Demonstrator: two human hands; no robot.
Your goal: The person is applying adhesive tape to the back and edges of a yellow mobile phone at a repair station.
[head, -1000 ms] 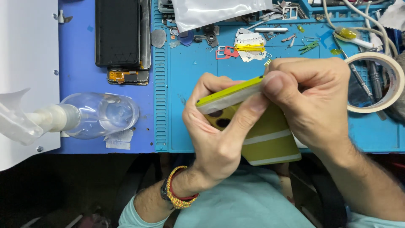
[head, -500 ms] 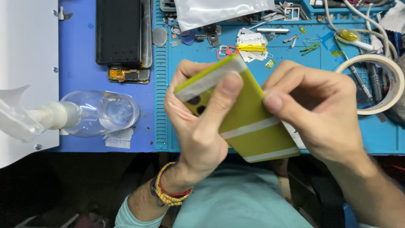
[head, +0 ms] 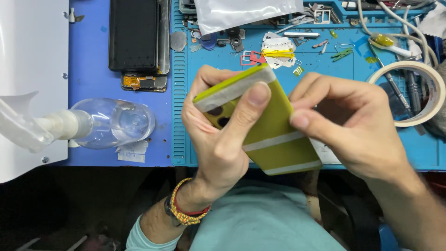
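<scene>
A yellow-green phone back cover (head: 274, 135) with pale stripes and dark camera holes is held above the blue work mat (head: 209, 69). My left hand (head: 218, 139) grips its upper end, thumb pressed across the back, fingers wrapped round the edge. My right hand (head: 348, 125) holds the cover's right side, thumb and fingers pinching near the upper stripe. A red and yellow thread bracelet sits on my left wrist.
A dark phone body (head: 134, 37) lies face-down at the top left with an exposed flex part below it. A clear spray bottle (head: 93, 123) lies on its side at left. A tape roll (head: 411, 93), cables, a silver bag (head: 246, 11) and small parts crowd the mat's far side.
The cover has been turned from edge-on to showing its broad back. My left thumb moved onto the back, and my right hand slid to the cover's right side.
</scene>
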